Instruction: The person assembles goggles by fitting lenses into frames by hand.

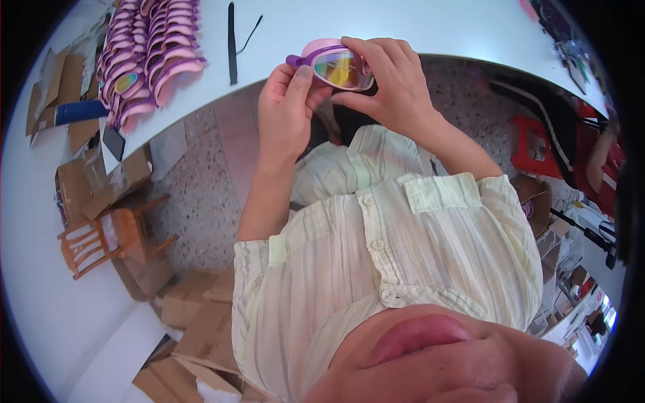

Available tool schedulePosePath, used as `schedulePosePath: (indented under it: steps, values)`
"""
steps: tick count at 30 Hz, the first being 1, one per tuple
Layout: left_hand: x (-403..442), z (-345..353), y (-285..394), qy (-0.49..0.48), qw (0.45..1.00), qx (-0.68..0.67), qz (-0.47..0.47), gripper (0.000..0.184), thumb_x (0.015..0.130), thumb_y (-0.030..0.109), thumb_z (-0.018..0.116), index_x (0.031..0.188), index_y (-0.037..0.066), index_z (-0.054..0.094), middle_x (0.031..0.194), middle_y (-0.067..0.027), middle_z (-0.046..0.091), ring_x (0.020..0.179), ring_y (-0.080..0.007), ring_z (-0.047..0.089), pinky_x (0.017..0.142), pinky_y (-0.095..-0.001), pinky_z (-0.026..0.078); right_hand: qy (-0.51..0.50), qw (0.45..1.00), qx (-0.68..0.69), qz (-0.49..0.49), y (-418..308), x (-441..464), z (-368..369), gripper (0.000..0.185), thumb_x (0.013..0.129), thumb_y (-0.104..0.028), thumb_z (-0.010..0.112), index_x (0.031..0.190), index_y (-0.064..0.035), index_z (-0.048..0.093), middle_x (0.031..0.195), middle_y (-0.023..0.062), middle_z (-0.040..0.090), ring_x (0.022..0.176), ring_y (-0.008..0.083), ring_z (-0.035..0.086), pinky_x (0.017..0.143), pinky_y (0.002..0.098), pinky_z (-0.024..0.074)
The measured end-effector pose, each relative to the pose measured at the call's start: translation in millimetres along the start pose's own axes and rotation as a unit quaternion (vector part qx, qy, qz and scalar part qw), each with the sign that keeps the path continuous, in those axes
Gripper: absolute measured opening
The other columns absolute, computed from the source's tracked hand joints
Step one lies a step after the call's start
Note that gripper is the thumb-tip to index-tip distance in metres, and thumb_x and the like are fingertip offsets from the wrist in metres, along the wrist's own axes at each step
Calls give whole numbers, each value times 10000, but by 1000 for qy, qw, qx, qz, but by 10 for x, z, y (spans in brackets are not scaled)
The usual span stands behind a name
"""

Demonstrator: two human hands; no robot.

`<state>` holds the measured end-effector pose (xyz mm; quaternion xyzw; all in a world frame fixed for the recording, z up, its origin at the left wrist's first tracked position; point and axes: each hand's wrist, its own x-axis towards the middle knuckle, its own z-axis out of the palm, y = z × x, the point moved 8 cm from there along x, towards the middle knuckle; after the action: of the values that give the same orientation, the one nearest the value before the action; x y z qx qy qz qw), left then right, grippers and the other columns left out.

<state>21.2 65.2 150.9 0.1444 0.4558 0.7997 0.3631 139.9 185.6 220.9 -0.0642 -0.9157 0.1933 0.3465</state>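
Note:
Both my hands hold a pair of pink and purple goggles (pixel 344 70) with a shiny yellow-green lens, over the table's near edge. My left hand (pixel 289 101) grips the end with the purple strap piece, thumb on the frame. Around the other end of the lens, my right hand (pixel 393 80) has its thumb below and fingers above. To the left on the white table (pixel 282 30) lie rows of similar pink and purple goggles (pixel 158 50). A black strap (pixel 232 47) lies between those rows and my hands.
A blue object (pixel 79 112) and a dark flat item (pixel 113 143) are at the table's left corner. Cardboard boxes (pixel 201 322) and a wooden chair (pixel 107 238) stand lower left. At the right are a red stool (pixel 534 148) and another person's arm (pixel 600 161).

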Motion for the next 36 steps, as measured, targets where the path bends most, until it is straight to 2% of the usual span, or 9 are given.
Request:
schedulePosePath:
  steps: [3,4,5,8,11,18,24,30,36]
  values:
    - [159,152,-44,-9,998,-60,-22,203,1055,139,603,1174,-17,552,1102,-97,661,926,-165,703,840,-295,616,27,997,-60,-40,102,177,-143,671,702,-360,885,1293,-138,657,1055,45,683,1050,265,620,940,420,445]
    - [220,145,-36,-13,999,-7,-32,359,975,96,707,1272,3,527,1141,-110,628,1007,-220,674,883,-350,597,24,996,-70,-52,181,220,-189,673,697,-349,887,1294,-141,657,1059,43,684,1049,265,620,941,418,441]
    - [228,207,165,-21,978,194,72,454,932,97,744,1316,13,517,1168,-116,622,1063,-237,647,909,-372,582,19,995,-80,-63,231,262,-230,674,692,-338,889,1295,-143,657,1063,41,686,1048,265,620,943,416,437]
    - [249,655,477,-60,678,622,388,800,721,104,886,1432,65,520,1226,-138,576,1205,-318,533,957,-445,507,-21,989,-104,-106,281,430,-224,733,675,-227,899,1352,-145,631,1090,42,685,1079,262,614,1010,430,426]
    - [608,746,333,-114,644,628,421,720,707,120,898,1360,81,598,1178,-117,588,1132,-335,554,925,-440,505,-59,981,-124,-134,510,525,-36,740,699,-209,895,1380,-155,612,1095,46,685,1109,262,613,1055,432,409]
    - [1002,425,-105,-94,683,599,408,656,742,192,890,1339,87,641,1005,-94,607,950,-275,613,839,-385,532,-65,997,-38,-35,973,665,54,651,853,-170,823,1451,-180,566,1119,61,715,1117,262,646,1032,405,486]
    - [984,389,-116,-79,684,589,423,664,727,178,894,1335,84,645,1008,-91,594,939,-290,616,816,-397,546,-155,986,16,65,1074,742,326,569,899,-80,745,1437,-172,584,1014,68,734,838,202,693,793,316,586]
    - [966,384,-121,-69,679,599,419,629,778,231,874,1358,116,657,1001,-77,648,842,-217,685,718,-340,578,-200,974,62,85,1171,830,431,519,920,-16,667,1418,-139,592,936,97,703,821,184,697,793,303,585]
    - [932,405,-96,-67,675,593,433,623,787,244,868,1364,137,657,1022,-62,662,847,-212,690,740,-348,583,-271,951,55,138,1103,993,344,451,901,-96,665,1343,-35,596,946,177,745,848,289,735,786,385,573]
